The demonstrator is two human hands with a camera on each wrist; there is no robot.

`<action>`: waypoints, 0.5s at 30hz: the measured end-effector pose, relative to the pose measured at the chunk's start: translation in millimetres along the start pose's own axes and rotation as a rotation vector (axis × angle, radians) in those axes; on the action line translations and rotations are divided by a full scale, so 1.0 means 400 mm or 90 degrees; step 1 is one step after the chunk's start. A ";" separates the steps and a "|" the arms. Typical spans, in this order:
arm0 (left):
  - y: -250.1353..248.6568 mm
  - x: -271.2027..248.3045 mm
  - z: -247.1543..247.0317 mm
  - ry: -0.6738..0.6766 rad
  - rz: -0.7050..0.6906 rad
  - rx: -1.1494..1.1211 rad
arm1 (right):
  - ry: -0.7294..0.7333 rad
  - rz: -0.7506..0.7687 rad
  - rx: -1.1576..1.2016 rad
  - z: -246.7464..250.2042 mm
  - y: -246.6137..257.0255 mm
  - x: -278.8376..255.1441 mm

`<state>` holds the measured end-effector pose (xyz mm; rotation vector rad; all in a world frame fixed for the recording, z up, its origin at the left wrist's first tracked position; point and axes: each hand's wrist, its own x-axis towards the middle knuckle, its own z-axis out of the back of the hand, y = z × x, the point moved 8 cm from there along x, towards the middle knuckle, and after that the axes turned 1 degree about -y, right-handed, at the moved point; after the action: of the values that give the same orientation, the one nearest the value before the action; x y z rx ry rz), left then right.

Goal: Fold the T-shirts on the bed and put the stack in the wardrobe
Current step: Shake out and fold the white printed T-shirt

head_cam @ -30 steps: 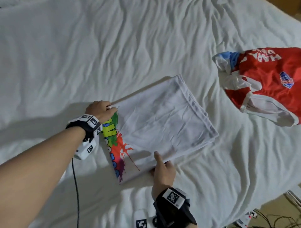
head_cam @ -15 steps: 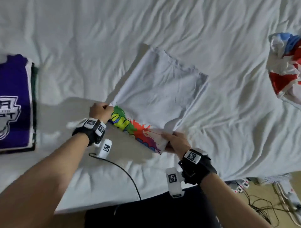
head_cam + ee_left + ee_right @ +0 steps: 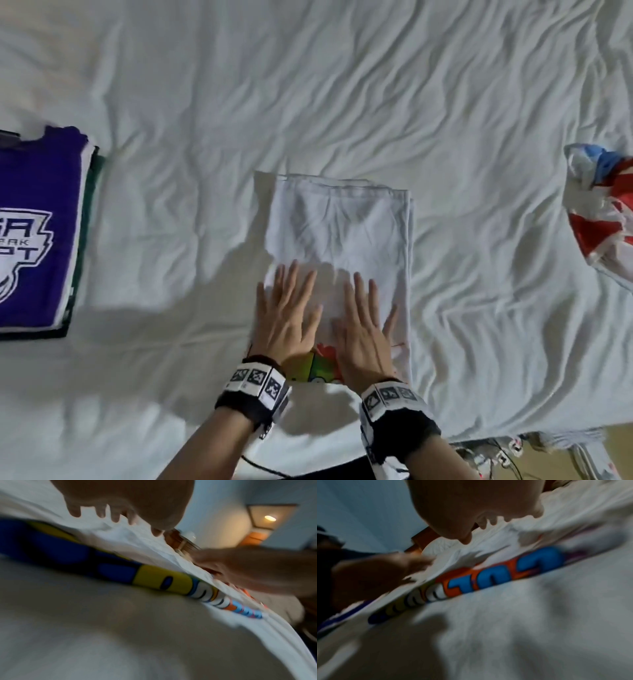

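A folded white T-shirt with a colourful print at its near edge lies in the middle of the bed. My left hand and my right hand lie flat side by side on its near half, fingers straight and spread, pressing the cloth. In the left wrist view the print's edge shows under my left hand. In the right wrist view my right hand lies above the printed fold. A stack of folded shirts with a purple one on top sits at the left.
A crumpled red, white and blue shirt lies at the bed's right edge. The white bed sheet is wrinkled all over. Cables and the floor show past the bed's near right edge.
Both hands have let go of the shirt's printed edge. The shirt now lies folded flat and squared to me, and both palms press on it. The view has shifted left.
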<state>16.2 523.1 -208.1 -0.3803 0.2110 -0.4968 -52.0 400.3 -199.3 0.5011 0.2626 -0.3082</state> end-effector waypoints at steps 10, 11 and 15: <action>0.222 0.003 0.022 -0.001 0.270 -0.171 | -0.089 -0.341 0.033 0.086 -0.319 0.063; 0.224 0.036 0.059 -0.053 0.304 -0.205 | -0.141 -0.338 0.035 0.116 -0.313 0.087; 0.210 0.238 0.129 -0.072 0.395 -0.364 | -0.179 -0.302 0.193 0.174 -0.283 0.232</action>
<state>148.3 559.2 -205.0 -0.8606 0.3459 0.2107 5.5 250.1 -218.4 0.6841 0.0551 -0.8829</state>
